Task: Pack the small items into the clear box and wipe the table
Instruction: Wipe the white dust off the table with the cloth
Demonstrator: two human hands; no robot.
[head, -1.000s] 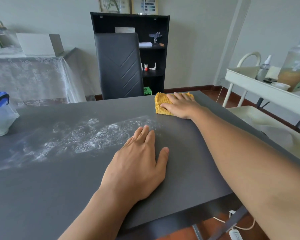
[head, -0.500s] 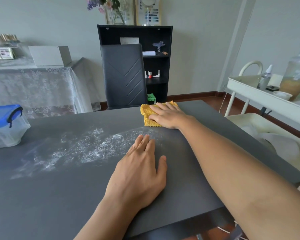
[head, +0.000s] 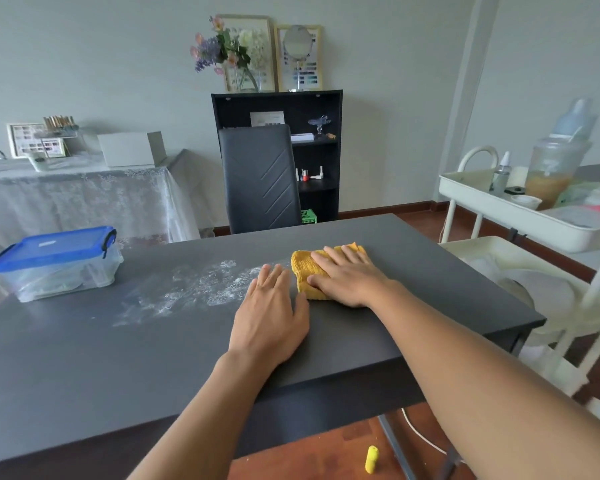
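My right hand (head: 347, 277) lies flat on a folded yellow cloth (head: 303, 271), pressing it onto the dark grey table (head: 84, 368). Flat on the table just left of the cloth rests my left hand (head: 272, 317), fingers together and holding nothing. A patch of white powder (head: 187, 289) is smeared over the table to the left of both hands. The clear box (head: 58, 263), its blue lid closed, stands at the table's far left edge; its contents are blurred.
A black chair (head: 258, 178) stands behind the table's far edge, with a black shelf (head: 312, 147) beyond it. A white trolley (head: 534, 216) stands close on the right. A small yellow object (head: 372, 459) lies on the floor under the near edge.
My right hand has slid the yellow cloth towards me and to the left, closer to my left hand. The view has tilted up, showing more of the box and room.
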